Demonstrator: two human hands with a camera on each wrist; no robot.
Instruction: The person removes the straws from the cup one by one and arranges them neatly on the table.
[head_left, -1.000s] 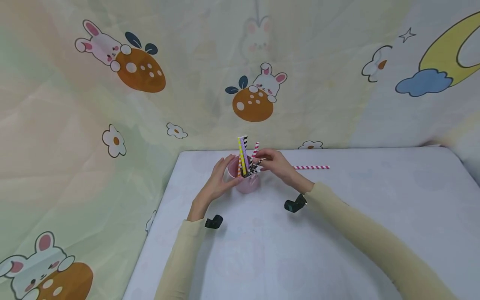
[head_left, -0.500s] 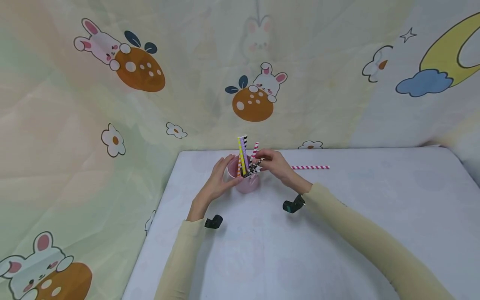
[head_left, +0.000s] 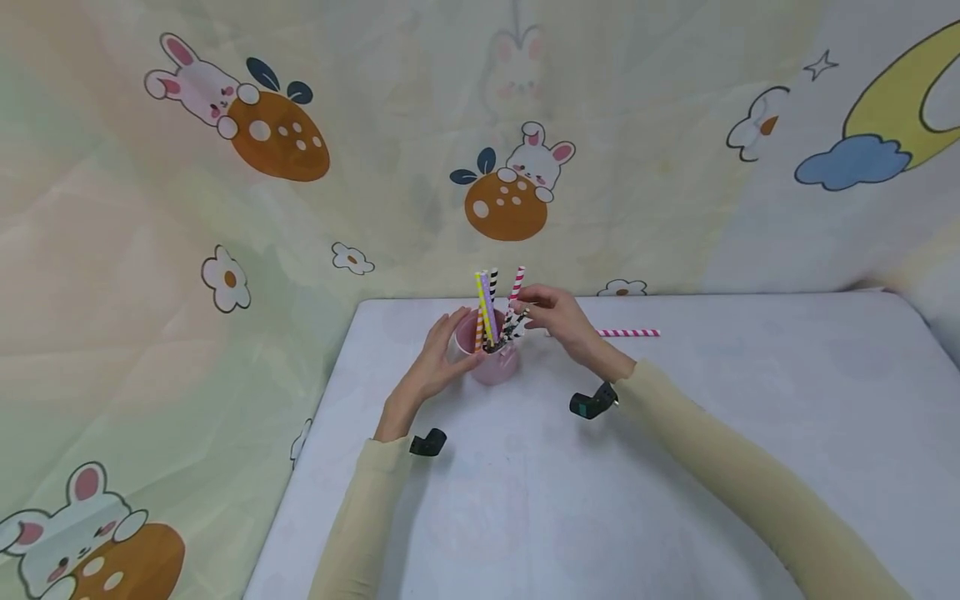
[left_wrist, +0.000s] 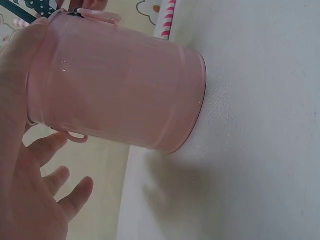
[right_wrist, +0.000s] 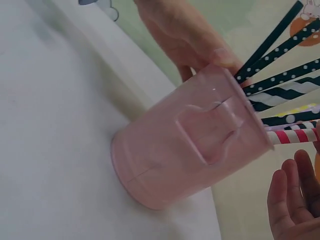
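Note:
A pink pail with small handles stands on the white table. My left hand grips its rim from the left, thumb on the near side. Inside lean several paper straws: a yellow straw, a lilac one, an orange-striped one, and black-and-white ones, including a dotted straw. At the rim's right side, my right hand pinches a red-and-white striped straw by its upper part. In the right wrist view that straw's lower part passes down behind the rim, and the other fingers are spread apart.
Another red-and-white striped straw lies on the table to the right, partly behind my right hand. A fabric backdrop with rabbits and flowers stands along the back and left table edges.
My right hand has lifted slightly, and the red-and-white straw stands higher out of the pail. My left hand stays on the rim.

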